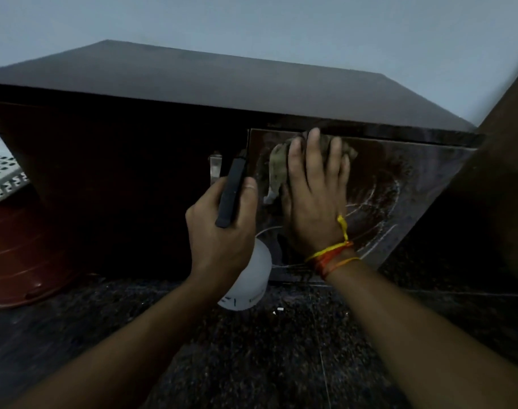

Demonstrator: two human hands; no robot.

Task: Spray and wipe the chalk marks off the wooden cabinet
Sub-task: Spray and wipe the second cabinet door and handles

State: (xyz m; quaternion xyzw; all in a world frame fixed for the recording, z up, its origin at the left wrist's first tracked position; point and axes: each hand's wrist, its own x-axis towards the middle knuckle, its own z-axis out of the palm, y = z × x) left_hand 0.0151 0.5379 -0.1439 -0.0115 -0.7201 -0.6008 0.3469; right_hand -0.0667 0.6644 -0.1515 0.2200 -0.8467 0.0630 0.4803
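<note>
right hand (313,196) flat on cloth (278,169) — left hand (222,228) gripping bottle (248,276)

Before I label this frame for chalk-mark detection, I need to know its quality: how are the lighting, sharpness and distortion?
Head view: dim and bluish, the cabinet front at left nearly black; chalk marks show only faintly on the door at right; wide-angle bending tilts the cabinet's edges; right hand pressing the cloth and left hand gripping the spray bottle look slightly soft.
</note>
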